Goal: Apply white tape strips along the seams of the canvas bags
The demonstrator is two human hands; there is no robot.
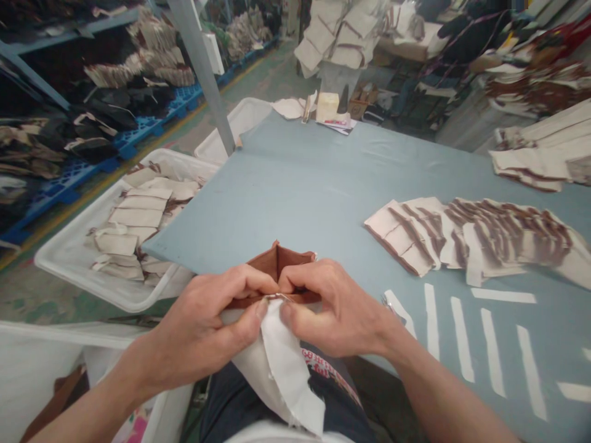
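Both my hands pinch the upper edge of a cream fabric piece (252, 374) with a brown inner side (264, 263), held just over the near table edge. My left hand (217, 323) grips it from the left, thumb in front and fingers behind. From the right, my right hand (335, 307) pinches the same edge close beside the left. A white fabric strip (289, 369) hangs down from between my thumbs over the cream cloth. Exactly how the strip meets the edge is hidden by my fingertips.
On the blue-grey table (295, 178), cream and brown fabric pieces (462, 234) lie overlapped at right, with several loose white strips (462, 338) nearer me. A white bin (50, 249) of similar pieces stands left, beside a metal post (205, 74). A person (475, 37) is at the back right.
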